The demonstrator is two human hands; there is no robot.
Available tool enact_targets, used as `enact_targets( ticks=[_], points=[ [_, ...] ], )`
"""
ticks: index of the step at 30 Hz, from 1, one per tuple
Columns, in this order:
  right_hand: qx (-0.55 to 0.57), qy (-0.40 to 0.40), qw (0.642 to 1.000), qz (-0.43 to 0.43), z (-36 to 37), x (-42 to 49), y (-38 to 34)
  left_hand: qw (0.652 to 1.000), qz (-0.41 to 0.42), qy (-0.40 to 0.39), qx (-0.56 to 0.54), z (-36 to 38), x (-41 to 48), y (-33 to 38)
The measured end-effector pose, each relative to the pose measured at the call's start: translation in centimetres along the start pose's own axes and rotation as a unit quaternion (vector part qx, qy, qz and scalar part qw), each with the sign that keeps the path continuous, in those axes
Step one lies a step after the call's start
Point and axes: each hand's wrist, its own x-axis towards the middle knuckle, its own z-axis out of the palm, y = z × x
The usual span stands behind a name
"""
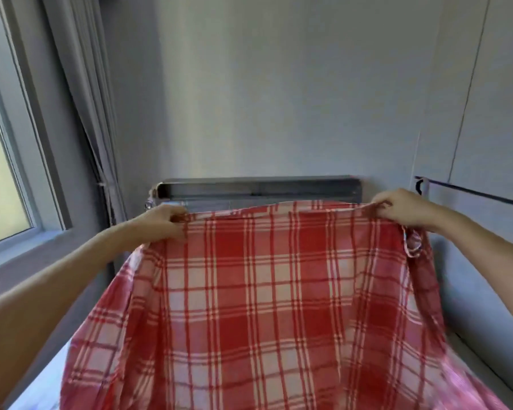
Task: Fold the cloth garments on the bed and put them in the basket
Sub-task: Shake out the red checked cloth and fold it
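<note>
We see a window along the left edge of the frame, its pane bright and its frame pale, with a grey curtain hanging just beside it and tied back lower down. Below it a sill runs toward the lower left.

Our left hand sits left of centre, fingers curled and pinching the top edge of a shirt. The shirt fills the lower middle of the frame, held up in the air and spread wide between both hands. It is red and white plaid, with broad red blocks crossed by thin white and red lines. Its top edge runs nearly straight from one hand to the other, and the cloth hangs down from there, bulging out at the sides.

Behind the top edge, against the wall, a dark grey headboard shows only as a strip; the shirt covers the rest.

Our right hand is right of centre, fingers likewise curled and clamped on the top edge. Just below it a small loop of cloth dangles from the shirt.

The shirt's lower part is cut off by the bottom of the frame, so we cannot tell its full shape. A pale patch at the lower left may be the bed; it is too blurred to say. No basket is in view.
</note>
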Motion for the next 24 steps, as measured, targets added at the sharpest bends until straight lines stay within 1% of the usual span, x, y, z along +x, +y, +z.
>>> enact_targets(
  ticks=[2, 3, 4, 5, 8, 9, 10, 13, 15, 16, 17, 18, 19, 20, 21, 22, 23, 24],
  points=[
    [0.019, -0.033, 0.999, 0.006, 0.7, 0.3, 0.2, 0.993, 0.002, -0.030, 0.113, 0.4, 1.1, -3.2],
    [0.027, -0.045, 0.999, 0.012, 1.1, 0.4, 0.4, 0.985, 0.004, -0.029, 0.171, 0.7, 1.7, -5.2],
    [0.027, -0.061, 0.998, 0.021, 1.1, 0.4, 0.4, 0.972, 0.006, -0.019, 0.235, 0.7, 2.2, -6.8],
    [0.019, -0.099, 0.994, 0.033, 1.8, 0.6, 0.6, 0.956, 0.003, -0.017, 0.293, 1.1, 2.7, -8.7],
    [-0.009, -0.190, 0.981, 0.047, 5.0, 1.7, 2.0, 0.915, -0.028, -0.018, 0.401, 3.0, 3.4, -13.8],
    [-0.013, -0.211, 0.976, 0.045, 6.6, 2.4, 2.9, 0.914, -0.044, -0.007, 0.404, 3.7, 3.6, -15.5],
    [-0.012, -0.227, 0.973, 0.041, 8.0, 3.1, 3.8, 0.922, -0.060, 0.009, 0.382, 4.4, 3.9, -16.7],
    [-0.029, -0.266, 0.963, 0.040, 12.7, 5.9, 6.0, 0.958, -0.102, 0.053, 0.263, 6.9, 5.7, -19.4],
    [-0.084, -0.290, 0.952, 0.051, 16.7, 7.4, 7.2, 0.969, -0.152, 0.058, 0.184, 9.3, 7.3, -20.6],
    [-0.123, -0.285, 0.948, 0.068, 18.9, 8.8, 7.9, 0.971, -0.187, 0.053, 0.137, 10.2, 8.5, -21.1],
    [-0.152, -0.261, 0.948, 0.095, 20.8, 9.4, 8.5, 0.971, -0.217, 0.046, 0.086, 11.1, 9.4, -21.5],
    [-0.162, -0.216, 0.955, 0.123, 22.2, 11.5, 9.1, 0.970, -0.231, 0.054, 0.052, 11.0, 11.6, -21.7],
    [-0.163, -0.162, 0.960, 0.157, 22.6, 14.0, 9.1, 0.970, -0.228, 0.072, 0.048, 10.4, 13.9, -21.6],
    [-0.151, -0.095, 0.966, 0.189, 21.7, 16.9, 8.4, 0.968, -0.222, 0.098, 0.071, 8.6, 16.5, -20.5],
    [-0.126, -0.003, 0.973, 0.196, 19.9, 20.1, 7.4, 0.962, -0.201, 0.156, 0.097, 6.3, 19.3, -19.2],
    [-0.111, 0.110, 0.972, 0.177, 16.7, 23.8, 5.8, 0.952, -0.168, 0.231, 0.110, 3.0, 22.5, -16.9],
    [-0.106, 0.224, 0.959, 0.141, 12.9, 26.8, 3.7, 0.935, -0.126, 0.315, 0.103, -0.6, 25.1, -14.6],
    [-0.107, 0.335, 0.931, 0.096, 9.2, 29.0, 1.6, 0.911, -0.104, 0.392, 0.081, -4.2, 26.9, -12.2]
  ],
)
